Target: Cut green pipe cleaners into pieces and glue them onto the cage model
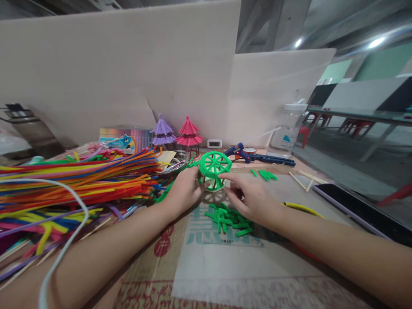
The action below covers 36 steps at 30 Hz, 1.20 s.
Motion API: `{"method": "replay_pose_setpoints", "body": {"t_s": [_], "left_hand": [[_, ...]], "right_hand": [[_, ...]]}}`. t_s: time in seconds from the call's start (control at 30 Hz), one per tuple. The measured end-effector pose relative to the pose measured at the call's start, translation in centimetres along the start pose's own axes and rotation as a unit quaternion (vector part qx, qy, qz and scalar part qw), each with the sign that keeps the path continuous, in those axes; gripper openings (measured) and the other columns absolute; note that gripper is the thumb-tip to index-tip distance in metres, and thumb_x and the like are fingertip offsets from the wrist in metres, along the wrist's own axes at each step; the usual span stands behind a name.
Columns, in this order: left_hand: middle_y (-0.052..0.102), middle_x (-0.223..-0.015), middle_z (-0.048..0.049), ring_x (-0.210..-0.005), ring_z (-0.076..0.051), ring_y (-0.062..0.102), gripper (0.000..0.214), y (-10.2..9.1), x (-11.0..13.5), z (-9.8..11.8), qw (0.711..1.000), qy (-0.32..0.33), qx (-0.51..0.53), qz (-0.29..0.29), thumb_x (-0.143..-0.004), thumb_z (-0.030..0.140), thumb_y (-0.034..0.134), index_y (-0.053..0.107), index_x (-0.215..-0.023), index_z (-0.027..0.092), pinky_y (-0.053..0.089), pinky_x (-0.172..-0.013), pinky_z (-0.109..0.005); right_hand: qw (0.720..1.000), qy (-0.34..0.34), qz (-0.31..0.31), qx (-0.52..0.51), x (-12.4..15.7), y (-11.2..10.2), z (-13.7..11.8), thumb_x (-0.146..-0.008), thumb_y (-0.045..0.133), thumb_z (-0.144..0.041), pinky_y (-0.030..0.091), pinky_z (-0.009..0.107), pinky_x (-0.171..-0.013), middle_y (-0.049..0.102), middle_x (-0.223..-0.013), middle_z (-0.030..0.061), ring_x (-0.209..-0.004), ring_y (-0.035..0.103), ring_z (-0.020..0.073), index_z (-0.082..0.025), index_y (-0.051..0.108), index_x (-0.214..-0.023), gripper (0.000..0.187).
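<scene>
A green pipe-cleaner wheel frame stands upright on the cardboard-covered table. My left hand cups its left side with fingers curled against it. My right hand touches its right side, forefinger stretched out to the rim and the other fingers bent. A heap of short green pipe-cleaner pieces lies just below the frame, between my wrists. A few more green pieces lie further right.
A big pile of long coloured pipe cleaners fills the left. Purple and pink pagoda models, a blue glue gun, a metal bowl, a plastic jar and a phone surround the work spot.
</scene>
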<state>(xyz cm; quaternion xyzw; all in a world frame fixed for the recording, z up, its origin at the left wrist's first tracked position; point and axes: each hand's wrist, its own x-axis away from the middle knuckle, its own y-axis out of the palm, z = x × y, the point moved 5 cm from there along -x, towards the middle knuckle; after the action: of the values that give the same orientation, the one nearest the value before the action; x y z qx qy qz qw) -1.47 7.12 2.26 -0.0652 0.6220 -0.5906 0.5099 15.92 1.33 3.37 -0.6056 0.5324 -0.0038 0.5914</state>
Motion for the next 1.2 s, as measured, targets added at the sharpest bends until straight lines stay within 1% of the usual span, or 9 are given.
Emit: {"method": "replay_pose_setpoints", "body": {"t_s": [0.13, 0.27, 0.4, 0.47, 0.6, 0.9, 0.97, 1.03, 1.2], "left_hand": [[0.061, -0.089, -0.0087, -0.086, -0.025, 0.058, 0.022, 0.1, 0.0, -0.1, 1.0, 0.001, 0.009, 0.002, -0.086, 0.034, 0.059, 0.055, -0.098, 0.017, 0.046, -0.075, -0.037], [0.064, -0.098, -0.01, -0.092, -0.027, 0.059, 0.028, 0.3, 0.0, -0.4, 0.999, -0.02, 0.031, -0.012, -0.086, 0.036, 0.06, 0.057, -0.105, 0.017, 0.046, -0.08, -0.038], [0.065, -0.099, -0.0093, -0.093, -0.026, 0.06, 0.028, 0.6, 0.0, -1.0, 0.996, -0.063, 0.06, -0.027, -0.085, 0.034, 0.06, 0.057, -0.107, 0.017, 0.048, -0.079, -0.038], [0.065, -0.098, -0.0085, -0.091, -0.025, 0.061, 0.026, 0.7, 0.0, -1.2, 0.994, -0.078, 0.076, -0.032, -0.085, 0.034, 0.059, 0.057, -0.105, 0.018, 0.048, -0.079, -0.037], [0.065, -0.095, -0.0072, -0.088, -0.023, 0.062, 0.021, 1.0, 0.0, -1.6, 0.99, -0.096, 0.1, -0.032, -0.085, 0.035, 0.058, 0.056, -0.098, 0.018, 0.049, -0.077, -0.035], [0.065, -0.094, -0.0063, -0.087, -0.022, 0.063, 0.02, 1.4, 0.0, -2.3, 0.986, -0.107, 0.121, -0.029, -0.084, 0.034, 0.059, 0.055, -0.096, 0.018, 0.05, -0.077, -0.034], [0.065, -0.093, -0.0062, -0.086, -0.022, 0.063, 0.02, 1.5, 0.0, -2.3, 0.986, -0.107, 0.121, -0.03, -0.084, 0.034, 0.059, 0.055, -0.096, 0.018, 0.05, -0.076, -0.034], [0.065, -0.093, -0.0061, -0.086, -0.022, 0.064, 0.02, 1.5, 0.0, -2.3, 0.986, -0.109, 0.122, -0.031, -0.084, 0.034, 0.059, 0.055, -0.096, 0.018, 0.05, -0.076, -0.034], [0.065, -0.093, -0.0056, -0.085, -0.021, 0.064, 0.019, 1.3, 0.0, -2.0, 0.985, -0.108, 0.134, -0.031, -0.084, 0.032, 0.059, 0.054, -0.096, 0.018, 0.05, -0.076, -0.033]], "right_hand": [[1.0, 0.006, 0.0, -0.019, 0.1, 0.1, 0.0, -0.092, 0.046, -0.02, 0.034, 0.025, -0.052, 0.057, -0.064, -0.003, -0.052, 0.046, 0.0118, -0.018, 0.051, -0.122, 0.031], [0.997, 0.009, 0.045, -0.068, 0.3, 0.0, 0.2, -0.092, 0.048, -0.021, 0.034, 0.024, -0.053, 0.053, -0.063, -0.0049, -0.055, 0.047, 0.0115, -0.02, 0.047, -0.117, 0.025], [0.993, 0.011, 0.075, -0.094, 0.3, -0.1, 0.5, -0.09, 0.056, -0.025, 0.037, 0.023, -0.054, 0.056, -0.068, -0.0027, -0.057, 0.049, 0.0107, -0.022, 0.051, -0.091, 0.006], [0.994, 0.011, 0.061, -0.09, 0.2, 0.1, 0.5, -0.09, 0.059, -0.027, 0.038, 0.023, -0.054, 0.058, -0.069, -0.0015, -0.058, 0.049, 0.0107, -0.021, 0.052, -0.082, 0.012], [0.996, 0.021, 0.035, -0.084, 0.1, 0.3, 0.7, -0.09, 0.06, -0.029, 0.038, 0.023, -0.054, 0.06, -0.064, -0.0018, -0.056, 0.05, 0.011, -0.02, 0.058, -0.08, 0.014], [0.995, 0.037, -0.008, -0.096, 0.3, 0.8, 0.9, -0.094, 0.048, -0.023, 0.045, 0.025, -0.065, 0.069, -0.078, 0.0026, -0.07, 0.063, 0.0147, -0.02, 0.06, -0.089, 0.013], [0.994, 0.035, -0.011, -0.1, 0.3, 0.9, 0.9, -0.093, 0.048, -0.021, 0.045, 0.025, -0.065, 0.069, -0.08, 0.0026, -0.071, 0.062, 0.0145, -0.02, 0.059, -0.089, 0.011], [0.995, 0.037, -0.012, -0.092, 0.3, 0.8, 0.9, -0.093, 0.051, -0.024, 0.043, 0.024, -0.061, 0.066, -0.075, 0.0014, -0.066, 0.059, 0.0136, -0.02, 0.057, -0.087, 0.009], [0.995, 0.047, -0.02, -0.081, 0.3, 0.7, 0.7, -0.092, 0.055, -0.034, 0.037, 0.024, -0.055, 0.06, -0.066, -0.0009, -0.056, 0.05, 0.0121, -0.021, 0.054, -0.081, 0.018]]}}
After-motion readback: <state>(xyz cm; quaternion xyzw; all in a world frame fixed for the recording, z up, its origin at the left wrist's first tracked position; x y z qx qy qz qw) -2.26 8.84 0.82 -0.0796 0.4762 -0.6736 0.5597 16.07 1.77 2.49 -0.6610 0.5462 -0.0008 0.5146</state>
